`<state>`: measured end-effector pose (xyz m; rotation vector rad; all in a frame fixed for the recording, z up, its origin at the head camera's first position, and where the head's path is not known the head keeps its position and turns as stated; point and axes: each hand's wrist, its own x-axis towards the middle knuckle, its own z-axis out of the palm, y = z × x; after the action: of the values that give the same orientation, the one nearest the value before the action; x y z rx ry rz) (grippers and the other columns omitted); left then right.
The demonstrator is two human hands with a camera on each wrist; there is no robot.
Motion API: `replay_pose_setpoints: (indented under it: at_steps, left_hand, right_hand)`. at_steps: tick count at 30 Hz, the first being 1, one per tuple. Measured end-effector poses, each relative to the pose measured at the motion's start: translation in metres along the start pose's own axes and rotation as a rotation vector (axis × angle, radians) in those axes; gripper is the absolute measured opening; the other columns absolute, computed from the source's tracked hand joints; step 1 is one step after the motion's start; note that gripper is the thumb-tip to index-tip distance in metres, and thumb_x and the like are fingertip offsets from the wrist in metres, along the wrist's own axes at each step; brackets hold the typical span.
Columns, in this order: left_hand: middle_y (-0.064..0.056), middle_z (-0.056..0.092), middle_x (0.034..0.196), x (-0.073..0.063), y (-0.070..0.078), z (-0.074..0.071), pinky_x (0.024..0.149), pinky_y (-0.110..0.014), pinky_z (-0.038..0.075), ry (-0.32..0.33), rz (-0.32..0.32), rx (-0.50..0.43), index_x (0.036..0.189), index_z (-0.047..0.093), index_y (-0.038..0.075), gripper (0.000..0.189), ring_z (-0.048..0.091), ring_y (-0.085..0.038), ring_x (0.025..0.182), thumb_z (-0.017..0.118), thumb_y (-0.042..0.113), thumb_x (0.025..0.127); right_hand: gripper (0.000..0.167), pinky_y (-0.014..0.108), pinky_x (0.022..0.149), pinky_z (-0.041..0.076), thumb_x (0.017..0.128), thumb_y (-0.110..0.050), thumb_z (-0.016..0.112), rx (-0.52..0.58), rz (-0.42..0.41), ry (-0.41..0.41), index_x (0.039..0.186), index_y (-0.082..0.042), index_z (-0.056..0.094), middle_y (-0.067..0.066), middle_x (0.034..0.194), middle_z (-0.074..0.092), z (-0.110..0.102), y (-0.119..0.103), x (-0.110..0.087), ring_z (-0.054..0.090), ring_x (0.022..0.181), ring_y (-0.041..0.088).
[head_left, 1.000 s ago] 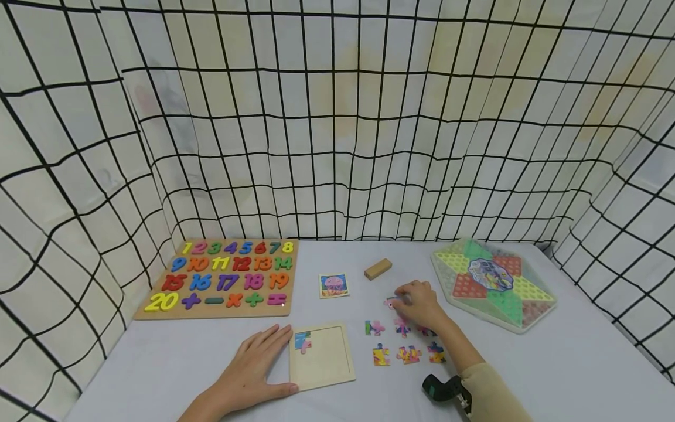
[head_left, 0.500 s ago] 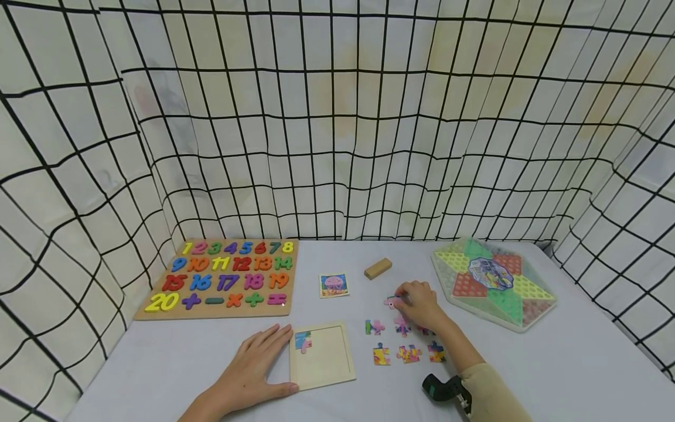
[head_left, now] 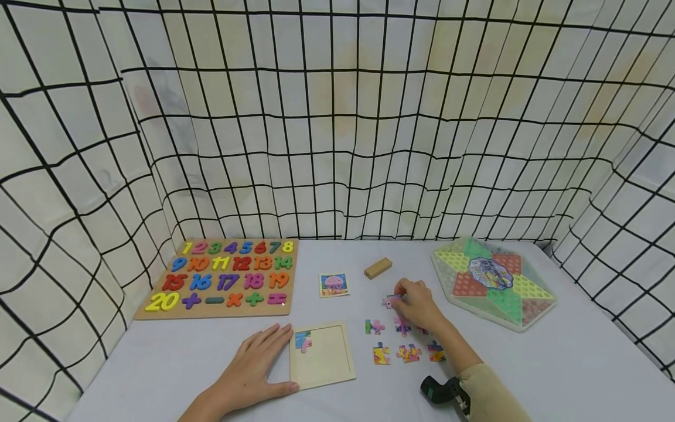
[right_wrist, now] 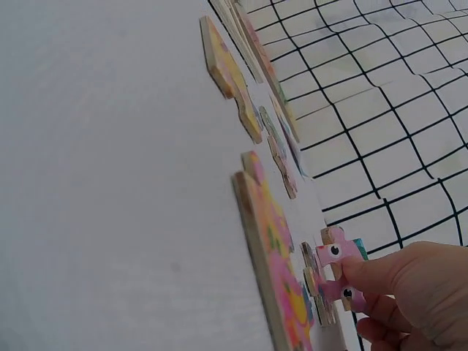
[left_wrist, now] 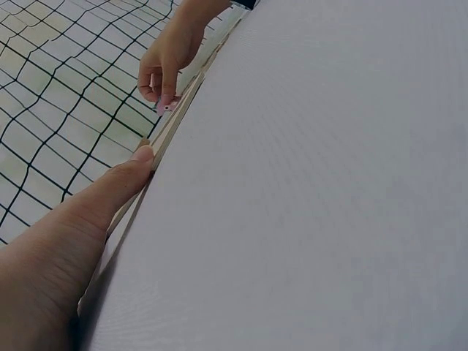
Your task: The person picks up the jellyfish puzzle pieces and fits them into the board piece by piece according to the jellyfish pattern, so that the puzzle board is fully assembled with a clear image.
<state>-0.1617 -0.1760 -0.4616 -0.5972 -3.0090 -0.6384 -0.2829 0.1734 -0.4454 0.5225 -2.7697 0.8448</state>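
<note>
Right hand (head_left: 418,305) is shifting slightly left, pinching one pink puzzle piece (right_wrist: 333,252). Left hand (head_left: 258,363) is lying straight-fingered against the wooden tray (head_left: 329,362), well apart from the right. Tray is holding one blue-and-pink piece (head_left: 302,339); at least six loose pieces (head_left: 408,354) are lying on the table (head_left: 374,404), forearm (head_left: 457,347) partly blocking. One picture card (head_left: 334,285), one block (head_left: 378,269), one game box (head_left: 493,283) (label unreadable) are sitting behind; number board (head_left: 221,313) is showing 1–20, +, −, ×, =.

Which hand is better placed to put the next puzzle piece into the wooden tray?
Right, most likely. The right hand pinches a pink puzzle piece, while the left hand rests against the left edge of the wooden tray and could steady it.
</note>
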Motion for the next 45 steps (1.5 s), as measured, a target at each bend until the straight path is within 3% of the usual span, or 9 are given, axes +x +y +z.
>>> replay_pose_setpoints:
  at_steps: [7, 22, 35, 45]
  left_hand:
    - [-0.005, 0.034, 0.145, 0.000, 0.000, 0.000, 0.102, -0.056, 0.020, 0.002, 0.005, 0.005, 0.139, 0.040, 0.009, 0.104, 0.022, -0.029, 0.134, 0.050, 0.080, 0.064]
    - [-0.003, 0.034, 0.145, -0.001, -0.001, 0.000, 0.102, -0.056, 0.019, 0.002, -0.005, 0.001, 0.139, 0.041, 0.011, 0.103, 0.022, -0.027, 0.134, 0.050, 0.081, 0.064]
    - [-0.003, 0.033, 0.146, -0.001, -0.001, -0.001, 0.103, -0.054, 0.019, 0.002, 0.006, 0.003, 0.140, 0.039, 0.011, 0.102, 0.021, -0.026, 0.135, 0.049, 0.080, 0.065]
    - [-0.004, 0.034, 0.145, -0.001, -0.002, -0.001, 0.103, -0.053, 0.020, 0.031, 0.038, 0.018, 0.139, 0.040, 0.010, 0.101, 0.023, -0.027, 0.134, 0.049, 0.080, 0.066]
  right_hand:
    - [0.013, 0.029, 0.061, 0.038, 0.082, -0.011, 0.068, 0.076, 0.001, -0.014, 0.085, -0.011, 0.055, -0.003, 0.072, 0.052, -0.001, -0.005, 0.000, 0.042, 0.067, 0.014]
    - [0.015, 0.027, 0.065, 0.044, 0.081, -0.016, 0.070, 0.124, -0.056, 0.025, 0.085, -0.012, 0.056, -0.005, 0.076, 0.053, 0.006, -0.024, 0.004, 0.048, 0.072, 0.010]
    - [0.012, 0.022, 0.059, 0.044, 0.084, -0.010, 0.066, 0.227, -0.111, -0.070, 0.090, -0.010, 0.055, -0.005, 0.079, 0.054, 0.021, -0.065, 0.003, 0.049, 0.072, 0.011]
    - [0.012, 0.021, 0.056, 0.043, 0.086, -0.018, 0.065, 0.301, -0.116, -0.156, 0.093, -0.012, 0.057, -0.006, 0.077, 0.054, 0.038, -0.086, 0.002, 0.049, 0.070, 0.009]
